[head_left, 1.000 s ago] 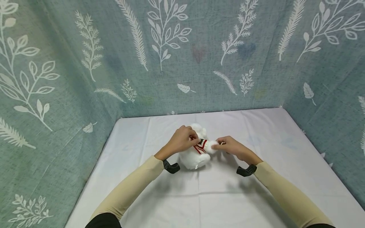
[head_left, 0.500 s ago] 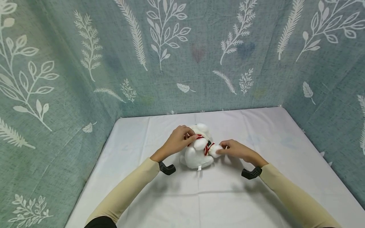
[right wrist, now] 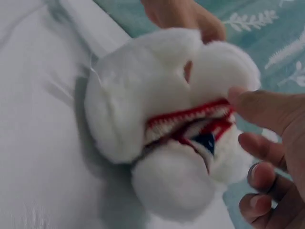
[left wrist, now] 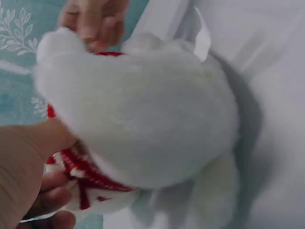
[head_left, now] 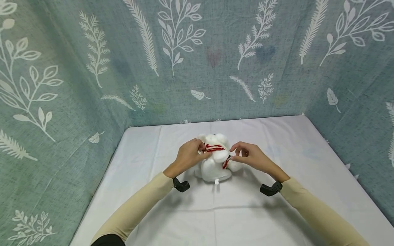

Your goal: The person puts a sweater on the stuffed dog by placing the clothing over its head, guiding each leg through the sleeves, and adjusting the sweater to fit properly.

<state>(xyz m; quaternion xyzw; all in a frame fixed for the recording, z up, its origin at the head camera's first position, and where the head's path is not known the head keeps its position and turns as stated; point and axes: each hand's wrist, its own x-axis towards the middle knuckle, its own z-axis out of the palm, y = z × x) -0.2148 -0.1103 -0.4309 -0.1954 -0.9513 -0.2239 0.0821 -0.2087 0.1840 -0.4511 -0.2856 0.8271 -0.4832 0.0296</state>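
A white plush toy (head_left: 212,169) with a red-and-white knitted garment (head_left: 213,148) is on the table, its rounded back toward me and a small white tag at its base. My left hand (head_left: 190,152) grips its left side at the knit; in the left wrist view the thumb (left wrist: 59,136) goes in between the fur and the knit. At the right side of the toy is my right hand (head_left: 253,157), thumb and forefinger spread apart. Its thumb (right wrist: 248,98) touches a white stuffed limb (right wrist: 221,69) in the right wrist view, the other fingers loosely bent. The toy's face is hidden.
A creased white cloth covers the table (head_left: 215,218). Grey-green curtains (head_left: 197,61) with white leaf prints stand behind it and on both sides. Each wrist wears a black band (head_left: 271,188).
The toy has turned so its back faces me. My right hand has let go of the round white limb on the right and moved slightly up to the knit. The left hand keeps its grip.
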